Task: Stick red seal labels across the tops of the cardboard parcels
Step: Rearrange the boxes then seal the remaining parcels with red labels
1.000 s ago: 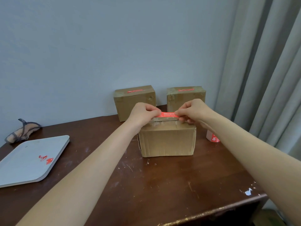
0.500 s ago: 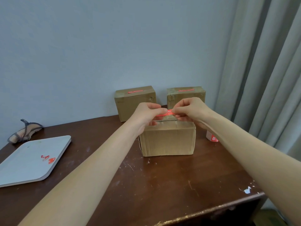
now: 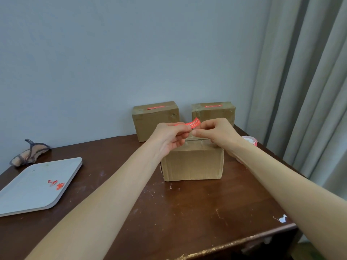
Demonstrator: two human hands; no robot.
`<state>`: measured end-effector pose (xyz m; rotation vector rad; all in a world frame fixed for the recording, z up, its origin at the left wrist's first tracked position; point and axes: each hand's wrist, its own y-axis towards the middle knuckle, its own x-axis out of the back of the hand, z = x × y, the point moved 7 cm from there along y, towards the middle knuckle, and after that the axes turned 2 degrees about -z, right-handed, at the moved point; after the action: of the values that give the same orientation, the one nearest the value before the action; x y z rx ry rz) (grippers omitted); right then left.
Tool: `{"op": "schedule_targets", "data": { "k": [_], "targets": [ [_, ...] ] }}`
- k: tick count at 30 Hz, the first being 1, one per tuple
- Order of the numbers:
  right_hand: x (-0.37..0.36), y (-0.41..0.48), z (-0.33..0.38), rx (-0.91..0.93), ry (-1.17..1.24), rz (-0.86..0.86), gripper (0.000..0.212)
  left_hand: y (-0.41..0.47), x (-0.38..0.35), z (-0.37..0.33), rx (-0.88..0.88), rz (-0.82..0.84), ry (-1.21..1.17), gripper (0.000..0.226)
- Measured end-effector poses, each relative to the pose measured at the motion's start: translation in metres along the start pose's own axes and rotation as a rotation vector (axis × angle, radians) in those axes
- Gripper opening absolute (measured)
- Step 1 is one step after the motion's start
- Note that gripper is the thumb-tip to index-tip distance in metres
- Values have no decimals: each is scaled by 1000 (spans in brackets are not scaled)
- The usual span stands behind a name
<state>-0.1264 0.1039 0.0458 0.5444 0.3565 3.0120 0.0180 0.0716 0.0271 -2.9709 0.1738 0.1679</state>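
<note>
The red seal label (image 3: 190, 123) is hanging just above the near parcel (image 3: 193, 163), seemingly clear of its top. The left hand (image 3: 169, 136) and right hand (image 3: 216, 133) are both pinching it, fingertips close together. Bunched like this, the strip is risking folding onto itself, or landing crooked and wrinkled. The rear left parcel (image 3: 155, 122) and rear right parcel (image 3: 214, 113) are sitting labelled on the tabletop (image 3: 187, 212).

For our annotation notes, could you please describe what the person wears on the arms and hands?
Nothing: the left hand and right hand are ungloved, no rings, watch or bracelet visible, and both forearms are bare, without sleeves.
</note>
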Motion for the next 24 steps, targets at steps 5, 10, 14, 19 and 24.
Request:
{"op": "schedule_targets", "data": {
  "k": [5, 10, 14, 19, 24],
  "targets": [
    [1, 2, 2, 20, 18, -44, 5, -4, -1, -1, 7, 13, -13, 24],
    [0, 2, 1, -7, 9, -43, 9, -5, -2, -1, 4, 16, -16, 27],
    [0, 2, 0, -24, 8, -54, 13, -5, -5, 0, 3, 18, -24, 31],
    [-1, 1, -5, -59, 41, -67, 9, -7, -8, 1, 2, 28, -37, 31],
    [-1, 0, -6, -58, 88, -66, 8, -8, -10, 1, 0, 15, -54, 24]
  ]
}}
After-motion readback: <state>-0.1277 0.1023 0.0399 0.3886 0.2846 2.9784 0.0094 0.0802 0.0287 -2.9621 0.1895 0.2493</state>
